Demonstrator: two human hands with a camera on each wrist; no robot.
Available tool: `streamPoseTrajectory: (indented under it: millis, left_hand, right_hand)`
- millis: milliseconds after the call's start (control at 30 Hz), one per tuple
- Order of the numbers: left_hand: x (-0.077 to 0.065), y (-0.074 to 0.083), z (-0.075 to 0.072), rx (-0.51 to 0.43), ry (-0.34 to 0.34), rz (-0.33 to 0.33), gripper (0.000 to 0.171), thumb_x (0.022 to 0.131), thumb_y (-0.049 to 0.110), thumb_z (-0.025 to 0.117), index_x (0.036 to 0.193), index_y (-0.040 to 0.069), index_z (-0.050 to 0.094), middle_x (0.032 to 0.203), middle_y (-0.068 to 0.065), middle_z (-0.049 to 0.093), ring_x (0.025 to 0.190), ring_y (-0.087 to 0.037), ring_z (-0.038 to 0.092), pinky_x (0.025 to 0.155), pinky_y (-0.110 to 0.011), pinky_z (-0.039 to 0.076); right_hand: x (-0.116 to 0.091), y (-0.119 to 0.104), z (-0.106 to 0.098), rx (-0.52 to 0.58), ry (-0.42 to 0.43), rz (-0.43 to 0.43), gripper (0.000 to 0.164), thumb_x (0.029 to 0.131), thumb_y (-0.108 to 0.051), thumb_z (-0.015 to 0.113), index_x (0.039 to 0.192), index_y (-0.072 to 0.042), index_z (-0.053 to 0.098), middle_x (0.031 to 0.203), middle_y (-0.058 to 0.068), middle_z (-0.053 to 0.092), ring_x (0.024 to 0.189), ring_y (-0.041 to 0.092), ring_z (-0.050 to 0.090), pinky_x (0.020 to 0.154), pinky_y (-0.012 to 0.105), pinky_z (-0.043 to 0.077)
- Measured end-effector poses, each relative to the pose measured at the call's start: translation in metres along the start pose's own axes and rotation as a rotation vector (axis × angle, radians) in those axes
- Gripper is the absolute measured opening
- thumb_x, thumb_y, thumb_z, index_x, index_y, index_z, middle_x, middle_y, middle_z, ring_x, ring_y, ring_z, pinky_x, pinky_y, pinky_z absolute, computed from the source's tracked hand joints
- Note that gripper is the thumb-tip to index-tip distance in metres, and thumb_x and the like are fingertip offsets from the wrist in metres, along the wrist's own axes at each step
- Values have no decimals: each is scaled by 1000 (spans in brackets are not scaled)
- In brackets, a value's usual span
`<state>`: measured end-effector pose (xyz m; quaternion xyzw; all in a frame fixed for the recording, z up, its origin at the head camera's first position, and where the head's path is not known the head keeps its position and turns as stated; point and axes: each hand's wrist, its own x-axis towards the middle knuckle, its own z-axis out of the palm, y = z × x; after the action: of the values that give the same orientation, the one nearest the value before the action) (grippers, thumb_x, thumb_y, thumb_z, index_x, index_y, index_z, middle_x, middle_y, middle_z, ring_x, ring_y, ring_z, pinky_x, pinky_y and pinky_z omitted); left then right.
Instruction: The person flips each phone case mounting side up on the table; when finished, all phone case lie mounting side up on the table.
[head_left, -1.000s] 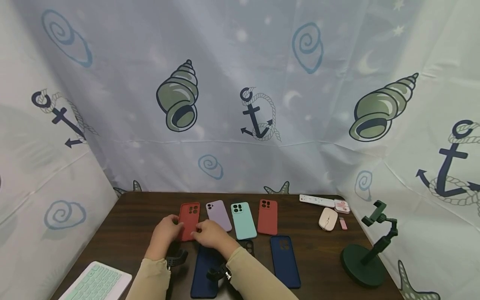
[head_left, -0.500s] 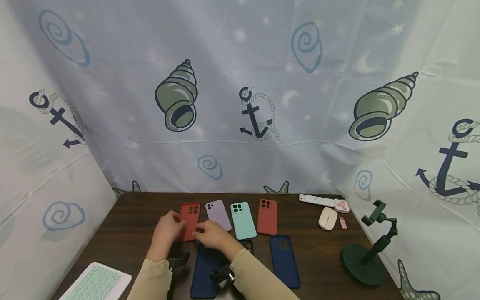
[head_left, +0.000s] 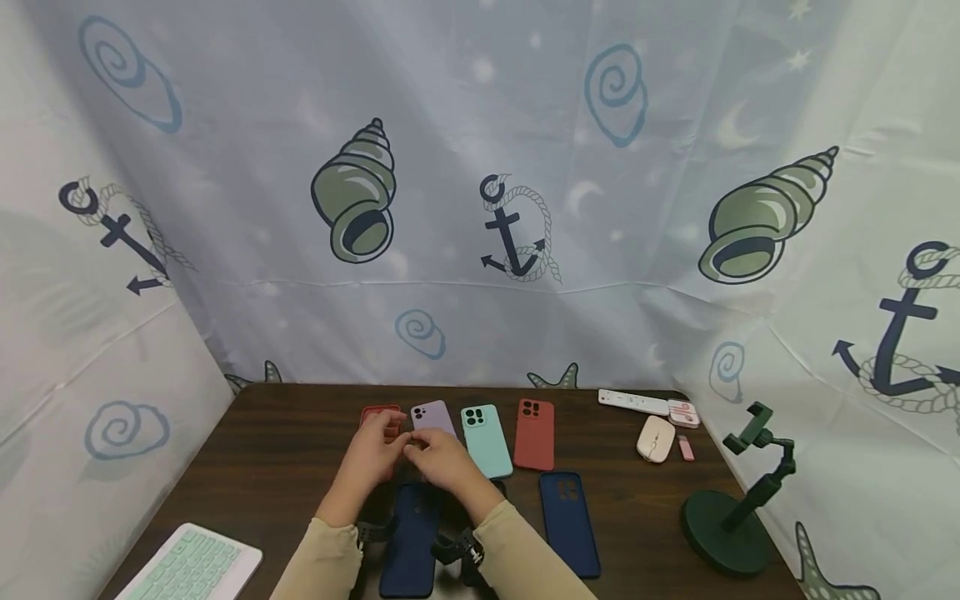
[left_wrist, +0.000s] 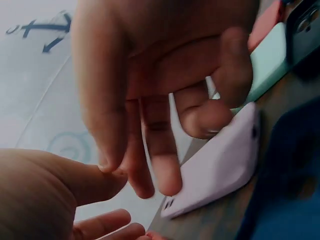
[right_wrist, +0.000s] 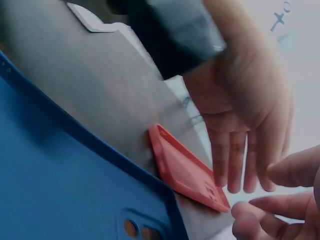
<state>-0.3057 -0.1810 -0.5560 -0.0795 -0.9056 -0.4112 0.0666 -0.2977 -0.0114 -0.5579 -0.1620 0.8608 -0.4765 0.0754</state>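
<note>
My left hand (head_left: 375, 450) hovers over the lower part of a red phone case (head_left: 381, 410), which lies open side up. My right hand (head_left: 441, 457) is beside it, in front of a purple phone case (head_left: 432, 412) and hiding its lower part. The tips of the two hands meet in the left wrist view, where the right hand (left_wrist: 160, 60) hangs from above with loose fingers. In the right wrist view the left hand (right_wrist: 245, 100) has its fingers straight, and the red case (right_wrist: 185, 172) lies flat below. Neither hand shows anything held.
A mint case (head_left: 487, 442) and a second red case (head_left: 535, 433) lie to the right. One dark blue case (head_left: 408, 542) is between my forearms, another blue case (head_left: 570, 525) farther right. Also around are a keyboard (head_left: 191, 567), mouse (head_left: 656, 439), power strip (head_left: 633, 402) and green stand (head_left: 727, 529).
From the sides of the left red case, my hands have come together; the left hand moved right across the case. The red case stays in place on the table.
</note>
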Motion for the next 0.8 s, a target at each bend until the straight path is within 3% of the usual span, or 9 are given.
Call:
streamPoseTrajectory:
  millis: [100, 233, 400, 567, 800]
  left_hand:
    - [-1, 6, 11, 27, -7, 35, 41, 93, 16, 73, 131, 4, 62, 122, -21, 63, 116, -39, 63, 96, -54, 52]
    - [-4, 14, 23, 79, -15, 66, 44, 91, 17, 75, 132, 6, 63, 121, -21, 64, 109, -38, 62, 92, -53, 51]
    - [-7, 18, 32, 92, -33, 68, 45, 91, 17, 76, 133, 5, 63, 125, -21, 60, 110, -35, 62, 95, -53, 50]
    - [-8, 16, 38, 111, -46, 50, 45, 91, 19, 76, 132, 8, 63, 127, -19, 59, 114, -33, 63, 98, -52, 51]
    - [-8, 14, 43, 136, -67, 28, 43, 90, 19, 77, 130, 7, 65, 126, -18, 59, 114, -31, 61, 98, -50, 50]
  right_hand:
    - [-2, 8, -9, 26, 56, 29, 37, 101, -29, 59, 131, -7, 66, 80, 1, 69, 54, 11, 59, 55, 28, 48]
    - [-7, 17, -24, 39, 110, 78, 42, 101, -26, 58, 136, -3, 62, 93, 3, 71, 56, 12, 61, 56, 29, 49]
    - [-12, 30, -40, 34, 127, 113, 44, 101, -24, 58, 138, -1, 59, 100, 7, 69, 59, 12, 61, 57, 30, 48]
    - [-15, 45, -45, -33, 127, 111, 43, 99, -19, 62, 137, 1, 61, 97, 7, 69, 62, 12, 61, 59, 30, 49]
    - [-19, 50, -38, -195, 189, 51, 41, 96, -19, 66, 130, 2, 66, 99, 9, 64, 81, 15, 54, 69, 32, 45]
